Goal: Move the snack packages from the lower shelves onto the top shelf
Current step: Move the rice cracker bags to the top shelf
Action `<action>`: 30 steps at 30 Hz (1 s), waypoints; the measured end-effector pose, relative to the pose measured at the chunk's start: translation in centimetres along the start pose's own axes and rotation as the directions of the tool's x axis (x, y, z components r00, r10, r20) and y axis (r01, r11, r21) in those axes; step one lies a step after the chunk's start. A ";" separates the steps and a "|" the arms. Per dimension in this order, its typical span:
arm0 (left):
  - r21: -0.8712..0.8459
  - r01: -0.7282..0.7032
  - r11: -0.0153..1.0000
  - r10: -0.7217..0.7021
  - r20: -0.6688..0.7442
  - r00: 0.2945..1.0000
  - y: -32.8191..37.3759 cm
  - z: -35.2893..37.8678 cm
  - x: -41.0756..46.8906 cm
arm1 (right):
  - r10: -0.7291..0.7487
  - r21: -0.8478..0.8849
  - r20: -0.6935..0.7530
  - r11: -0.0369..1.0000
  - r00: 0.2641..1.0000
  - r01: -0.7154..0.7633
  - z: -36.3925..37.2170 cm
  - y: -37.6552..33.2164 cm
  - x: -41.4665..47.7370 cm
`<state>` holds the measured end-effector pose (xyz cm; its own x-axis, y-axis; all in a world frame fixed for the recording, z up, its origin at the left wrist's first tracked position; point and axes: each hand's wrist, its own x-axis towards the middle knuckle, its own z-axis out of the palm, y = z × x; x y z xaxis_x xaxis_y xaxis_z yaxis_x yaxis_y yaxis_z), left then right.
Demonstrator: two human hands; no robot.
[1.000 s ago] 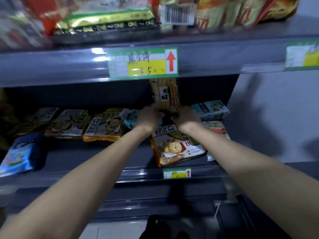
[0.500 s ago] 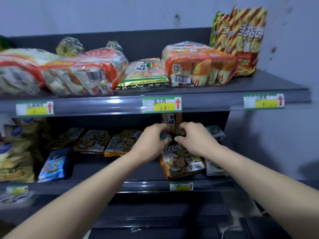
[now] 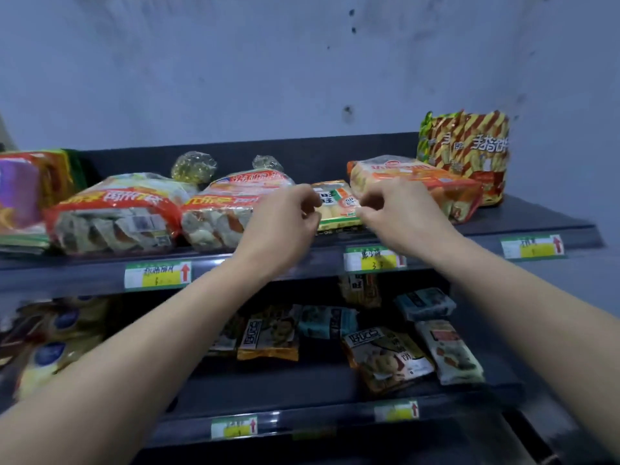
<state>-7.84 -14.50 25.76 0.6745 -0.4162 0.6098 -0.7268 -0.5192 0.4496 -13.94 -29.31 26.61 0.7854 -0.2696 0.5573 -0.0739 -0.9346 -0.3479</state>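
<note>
Facing a dark grey metal shelving unit, we hold our left hand [image 3: 281, 226] and our right hand [image 3: 401, 213] side by side but apart at the front of the dark grey top shelf [image 3: 536, 219]. Both sets of fingers are curled. Between the hands lies a flat green-and-yellow cracker packet [image 3: 337, 206], with fingertips at its two side edges. Blur keeps us from telling whether they pinch it or hold anything.

Left of the left hand, two clear bags with red bands [image 3: 114, 213] lie side by side on the same surface. Right of the right hand rests an orange-and-clear multipack [image 3: 422, 186], and beyond it a red-and-yellow striped bag [image 3: 464, 156] stands upright against the shelf's back lip. Behind everything rises a pale blue-grey wall [image 3: 302, 62] flecked with dark spots.

Just below our wrists, green-and-yellow price labels with red arrows [image 3: 157, 275] sit on the shelf's front rail. Under our forearms the dark lower shelf [image 3: 268, 394] carries the small snack packages [image 3: 385, 359]: biscuit packets with orange edges, teal ones, and a yellow packet [image 3: 360, 290] standing upright below the right wrist. Yellow bags with blue discs [image 3: 50, 347] are heaped beneath the left forearm.
</note>
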 end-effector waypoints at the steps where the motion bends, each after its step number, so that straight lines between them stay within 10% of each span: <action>1: 0.041 0.017 0.999 -0.018 0.017 1.000 -0.2 -0.2 0.8 | 0.022 -0.022 0.015 1.000 1.000 -0.022 0.2 -0.3 0.9; 5: 0.337 -0.019 0.941 -0.064 0.233 0.970 -1.0 -0.2 3.0 | 0.171 -0.136 0.178 0.980 0.969 -0.148 1.7 -0.7 3.8; 12: 0.373 -0.005 0.928 -0.123 0.319 0.940 -1.4 1.3 4.3 | 0.280 -0.269 0.207 0.938 0.938 -0.220 3.0 -1.3 5.6; 18: -0.052 0.291 0.955 -0.269 0.255 0.929 -2.5 1.6 5.2 | 0.368 -0.273 0.246 0.914 0.897 -0.300 3.9 -1.2 6.7; 30: -0.655 0.496 0.571 -0.499 0.202 0.842 -0.6 0.0 6.3 | 0.369 0.146 0.332 0.889 0.868 -0.434 1.7 0.0 8.0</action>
<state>-3.16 -16.83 29.37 0.9574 -0.2423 0.1572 -0.1655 -0.0140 0.9861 -6.61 -31.02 29.75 0.8585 -0.5019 0.1051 -0.3166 -0.6800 -0.6614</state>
